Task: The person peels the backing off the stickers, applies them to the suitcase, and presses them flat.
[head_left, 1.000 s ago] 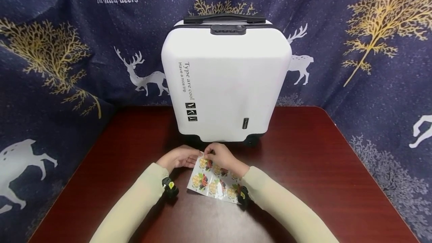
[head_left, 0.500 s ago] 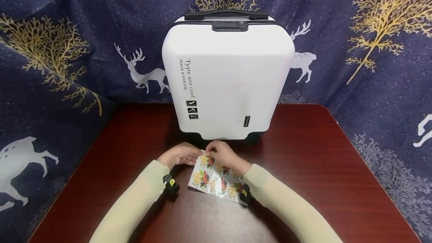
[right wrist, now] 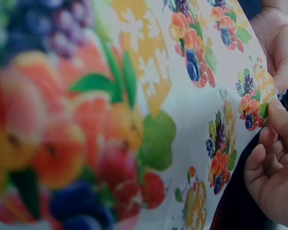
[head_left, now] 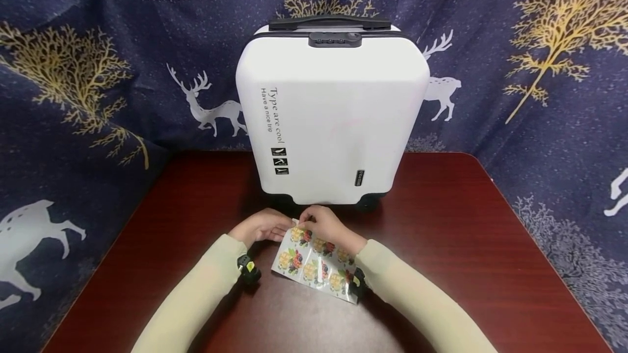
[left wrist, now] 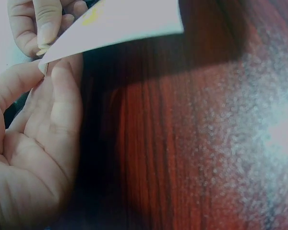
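Observation:
A white, glossy sticker sheet point(head_left: 310, 271) printed with repeated fruit-and-leaf pictures is held at a slant above the table, low in the head view. My left hand point(head_left: 265, 226) pinches its upper left corner between thumb and forefinger, seen close in the left wrist view, where that hand point(left wrist: 36, 153) lies palm up. At the same corner my right hand point(head_left: 325, 227) pinches the edge with thumb and fingertips. In the right wrist view the sheet point(right wrist: 182, 120) fills most of the frame, and the right hand point(right wrist: 278, 167) is at its right edge. The sheet's upper right part is hidden behind the right hand.
Behind the hands a white suitcase point(head_left: 338, 124) with a black handle stands upright on the dark red wooden table point(head_left: 451, 255). A navy cloth point(head_left: 206, 42) with deer and gold trees hangs at the back. Both forearms wear pale sleeves and small black wrist cameras.
Both hands stay at the same corner of the sheet. The sheet's lower edge has tilted slightly, and the head view has shifted a little.

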The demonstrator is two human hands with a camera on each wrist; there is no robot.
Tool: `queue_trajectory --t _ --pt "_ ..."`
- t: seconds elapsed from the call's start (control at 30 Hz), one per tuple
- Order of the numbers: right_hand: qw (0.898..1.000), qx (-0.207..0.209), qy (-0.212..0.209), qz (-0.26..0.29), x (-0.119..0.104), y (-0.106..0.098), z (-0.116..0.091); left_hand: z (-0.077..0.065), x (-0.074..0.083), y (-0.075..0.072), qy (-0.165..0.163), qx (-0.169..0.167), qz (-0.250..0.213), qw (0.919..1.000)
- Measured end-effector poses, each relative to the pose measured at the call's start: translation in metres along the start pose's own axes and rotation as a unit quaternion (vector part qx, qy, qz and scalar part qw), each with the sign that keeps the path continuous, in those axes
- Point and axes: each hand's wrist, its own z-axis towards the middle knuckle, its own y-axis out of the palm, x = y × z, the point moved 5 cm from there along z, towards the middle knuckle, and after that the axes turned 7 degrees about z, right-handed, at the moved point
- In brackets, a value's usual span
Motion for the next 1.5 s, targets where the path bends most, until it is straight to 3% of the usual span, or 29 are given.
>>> queue_trajectory --t 0.33,0.63,1.03,1.27,1.5 --pt "1.0 -0.019 -0.003 0.011 0.001 -0.004 -0.001 -0.002 -0.005 0.004 0.008 0.011 -0.023 0.9996" --pt "0.998 -0.054 -0.008 0.013 0.001 -0.007 -0.004 -0.006 -0.003 0.005 0.009 0.011 0.025 0.9996" --pt "0.998 -0.047 0.01 0.035 0.003 -0.008 -0.005 -0.01 0.002 -0.001 0.006 0.047 0.079 0.9958" --pt "0.998 -0.055 0.009 0.026 0.005 -0.008 -0.004 -0.009 -0.001 -0.004 -0.005 0.056 0.07 0.996" --pt "0.998 -0.053 0.019 0.031 0.005 -0.011 -0.004 -0.008 -0.001 -0.003 0.003 0.049 0.07 0.9963"
